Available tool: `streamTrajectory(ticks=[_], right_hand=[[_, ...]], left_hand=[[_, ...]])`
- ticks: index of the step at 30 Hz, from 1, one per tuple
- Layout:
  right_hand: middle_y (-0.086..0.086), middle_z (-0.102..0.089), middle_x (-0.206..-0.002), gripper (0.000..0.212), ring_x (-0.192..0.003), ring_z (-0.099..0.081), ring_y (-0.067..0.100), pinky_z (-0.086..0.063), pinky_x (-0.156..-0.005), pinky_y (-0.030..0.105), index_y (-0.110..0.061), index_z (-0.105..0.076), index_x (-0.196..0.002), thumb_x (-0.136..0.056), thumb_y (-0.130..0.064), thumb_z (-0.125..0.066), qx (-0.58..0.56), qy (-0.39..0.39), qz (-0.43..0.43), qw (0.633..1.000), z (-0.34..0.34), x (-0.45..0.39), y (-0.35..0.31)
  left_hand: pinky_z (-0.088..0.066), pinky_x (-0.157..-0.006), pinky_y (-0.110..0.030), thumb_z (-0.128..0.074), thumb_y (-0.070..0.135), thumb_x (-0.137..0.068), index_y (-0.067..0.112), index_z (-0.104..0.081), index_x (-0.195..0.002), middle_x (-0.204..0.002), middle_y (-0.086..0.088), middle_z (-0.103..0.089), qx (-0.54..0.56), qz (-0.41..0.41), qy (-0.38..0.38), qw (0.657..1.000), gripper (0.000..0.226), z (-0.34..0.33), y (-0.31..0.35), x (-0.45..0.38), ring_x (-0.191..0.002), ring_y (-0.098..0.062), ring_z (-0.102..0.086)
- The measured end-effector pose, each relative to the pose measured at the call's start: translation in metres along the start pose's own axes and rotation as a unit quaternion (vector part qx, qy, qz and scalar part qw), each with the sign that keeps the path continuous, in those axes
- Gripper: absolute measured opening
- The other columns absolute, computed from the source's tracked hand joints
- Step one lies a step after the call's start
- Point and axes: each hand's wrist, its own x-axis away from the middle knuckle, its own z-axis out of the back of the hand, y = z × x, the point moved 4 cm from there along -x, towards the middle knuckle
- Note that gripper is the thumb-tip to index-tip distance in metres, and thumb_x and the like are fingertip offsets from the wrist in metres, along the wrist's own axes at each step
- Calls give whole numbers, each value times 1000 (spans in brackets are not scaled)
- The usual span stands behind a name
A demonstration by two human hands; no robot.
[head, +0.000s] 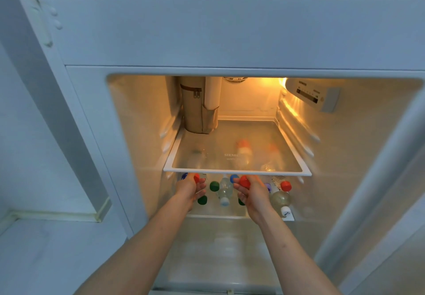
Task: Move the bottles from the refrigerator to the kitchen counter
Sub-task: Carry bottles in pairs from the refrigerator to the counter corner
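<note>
Head view: my left hand (pixel 190 189) and right hand (pixel 250 191) each curled round red-capped bottle (pixel 244 181) under glass shelf (pixel 236 172).

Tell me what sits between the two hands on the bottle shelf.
Head view: between the left hand and right hand lie a green cap and a clear bottle with a white cap.

Both arms outstretched, left hand (pixel 189 187) and right hand (pixel 251 191) curled.
</note>
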Motion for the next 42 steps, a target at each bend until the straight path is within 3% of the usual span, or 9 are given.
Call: streamTrajectory(ticks=[4, 8, 12, 17, 27, 31, 34, 38, 42], right_hand=[[14, -78, -106, 25, -85, -75, 17, -50, -69, 30, -28, -50, -134, -109, -25, -46, -10, -12, 29, 999, 6, 19, 9], [16, -77, -103, 16, -80, -76, 15, -47, -67, 30, -33, -59, -114, -109, -23, -47, 2, -28, 59, 998, 5, 38, 7], [12, -76, -94, 29, -83, -76, 20, -49, -64, 30, -23, -60, -135, -109, -26, -47, 27, -30, 65, 997, 8, 52, 20], [13, -75, -89, 25, -80, -77, 23, -54, -59, 29, -35, -66, -117, -108, -20, -49, 24, -52, 79, 995, 8, 78, 28], [12, -72, -72, 44, -64, -72, 22, -60, -57, 28, -21, -54, -150, -106, -19, -53, 67, -27, 103, 992, 30, 122, 37], [7, -64, -62, 37, -54, -63, 18, -56, -51, 29, -21, -64, -138, -102, -20, -60, 119, 8, 134, 984, 37, 152, 29], [4, -70, -71, 23, -54, -63, 16, -55, -54, 34, -30, -75, -116, -95, -28, -64, 219, 12, 178, 959, 36, 183, 26], [-8, -71, -77, 11, -73, -71, 22, -62, -72, 46, -39, -73, -89, -84, -42, -63, 389, -42, 210, 896, 29, 214, 35], [-9, -72, -80, 14, -77, -72, 21, -60, -73, 39, -34, -72, -83, -80, -44, -64, 532, -161, 160, 816, 15, 249, 83]], left_hand=[[-56, -59, -30, -56, 32, -103, 7, -67, -98, -90, -10, -74, -13, -12, 17, 1000, 28, 9, -10, 18, -74, -18, -66], [-57, -54, -28, -57, 31, -102, 9, -65, -89, -86, -10, -74, -6, -29, 17, 999, 27, 19, -23, 42, -67, -16, -65], [-58, -53, -27, -57, 20, -98, 6, -63, -82, -81, -13, -74, -20, -54, 16, 998, 22, 32, -34, 73, -62, -16, -67], [-61, -60, -25, -57, 17, -97, 1, -65, -81, -90, -21, -77, -10, -74, 31, 997, 24, 46, -42, 112, -69, -19, -74], [-63, -71, -33, -63, 22, -100, -2, -75, -89, -76, -15, -77, -97, -126, 72, 985, 28, 106, -58, 194, -74, -26, -76], [-63, -67, -42, -66, 31, -97, 22, -77, -95, -71, 1, -75, -242, -226, 115, 936, 15, 154, -58, 224, -69, -17, -74], [-55, -65, -30, -63, 48, -92, 39, -69, -88, -68, 13, -68, -406, -288, 140, 856, 11, 189, -66, 255, -67, -6, -68], [-52, -63, -31, -56, 52, -93, 35, -63, -87, -69, 10, -63, -549, -254, 133, 785, 19, 226, -103, 290, -67, -8, -59], [-52, -69, -33, -57, 49, -91, 31, -59, -90, -84, 9, -64, -606, -176, 117, 767, 18, 271, -162, 325, -76, -13, -58]])
